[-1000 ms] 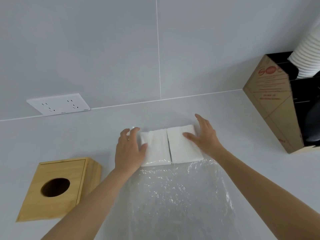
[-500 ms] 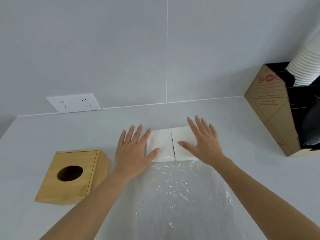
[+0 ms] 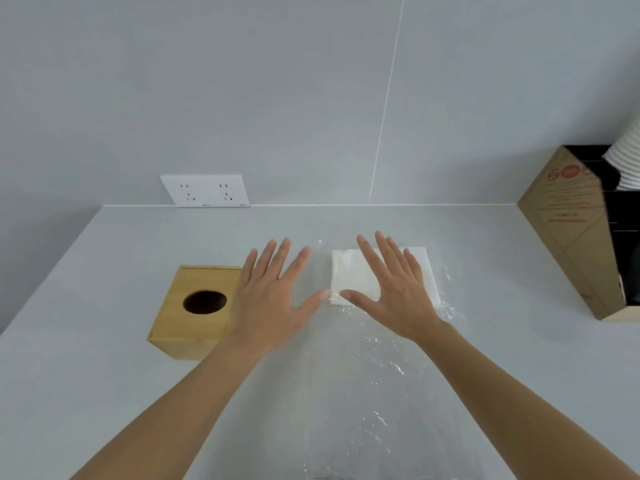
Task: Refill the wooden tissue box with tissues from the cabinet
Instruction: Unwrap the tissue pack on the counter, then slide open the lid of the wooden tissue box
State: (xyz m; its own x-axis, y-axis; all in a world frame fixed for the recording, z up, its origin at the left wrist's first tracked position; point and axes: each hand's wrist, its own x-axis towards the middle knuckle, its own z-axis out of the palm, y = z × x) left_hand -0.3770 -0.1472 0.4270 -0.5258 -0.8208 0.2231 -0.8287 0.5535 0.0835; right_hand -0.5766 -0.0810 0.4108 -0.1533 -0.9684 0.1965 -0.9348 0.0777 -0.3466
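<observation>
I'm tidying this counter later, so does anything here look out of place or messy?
Mainly the clear plastic wrap: it lies crumpled and spread open across the counter, with the white tissue stack at its far end under the open right hand. The wooden tissue box sits upright and undamaged. Nothing is spilled.

Our right hand (image 3: 398, 292) covers much of the tissue stack (image 3: 353, 275). The cardboard holder (image 3: 568, 233) and white cups (image 3: 627, 161) run off the right edge; its red print is blurred.
</observation>
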